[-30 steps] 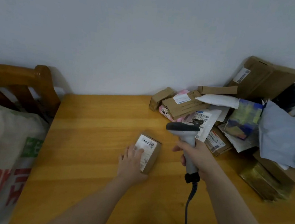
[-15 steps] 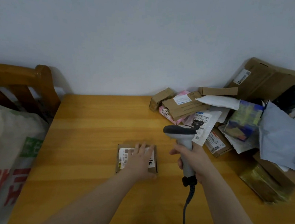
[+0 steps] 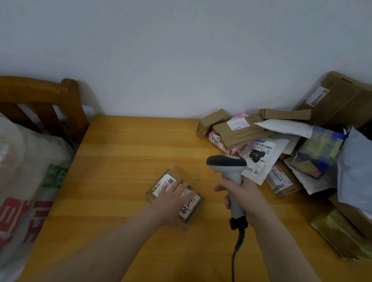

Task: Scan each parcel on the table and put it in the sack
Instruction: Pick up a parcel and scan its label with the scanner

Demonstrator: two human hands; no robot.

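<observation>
- Cardboard parcel (image 3: 189, 208) lies flat on the table (image 3: 124, 147) just left of the scanner (image 3: 226, 164), label up, not yet bagged
- Left hand (image 3: 174, 197) rests on it, fingers straight and slightly spread, covering part of the label
- Right hand (image 3: 243, 196) is wrapped round the scanner's handle
- Right of the scanner a pile of parcels (image 3: 291, 149) waits; well left of it the sack (image 3: 11, 171) looks bulky, so I judge much remains

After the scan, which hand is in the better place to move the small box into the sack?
Left. The left hand rests on the small box, and the sack lies on that side of the table. The right hand is busy gripping the scanner.
</observation>
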